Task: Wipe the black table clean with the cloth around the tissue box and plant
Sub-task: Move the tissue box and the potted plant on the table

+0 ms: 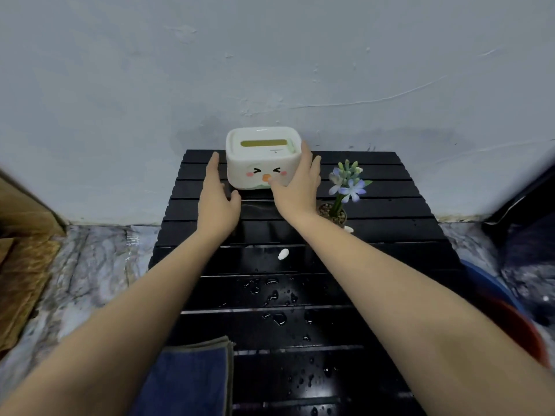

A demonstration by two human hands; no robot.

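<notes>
- Across the centre and lower half of the frame: black table (390, 211), slatted, running from the pale wall (270, 55) at the top down to the bottom edge. Marbled floor (90, 265) shows to its left.
- Lower left: blue cloth (186, 382), folded, lying on the table's near left corner, partly behind the left forearm. Neither hand touches it.
- Upper centre: white tissue box (258, 163) at the table's far edge, against the wall. Cartoon face on its front, slot in its lid.
- Left of the box: left hand (217, 199), fingers straight and together, thumb spread toward the box's lower left corner. Fingers lie just beside the box's left side; contact cannot be told.
- Right of the box: right hand (295, 187), fingers straight and slightly apart, laid against the box's right side, thumb on its front lower edge near the orange beak.
- Centre right: plant (347, 183), pale blue and white flowers on a green stem in a small pebble-filled pot, just beside the right wrist, standing upright.
- Lower centre: water droplets (274, 318) scattered over the near slats.
- Centre: small white scrap (283, 254) on a slat between the forearms; a second one (348, 229) sits just below the pot.
</notes>
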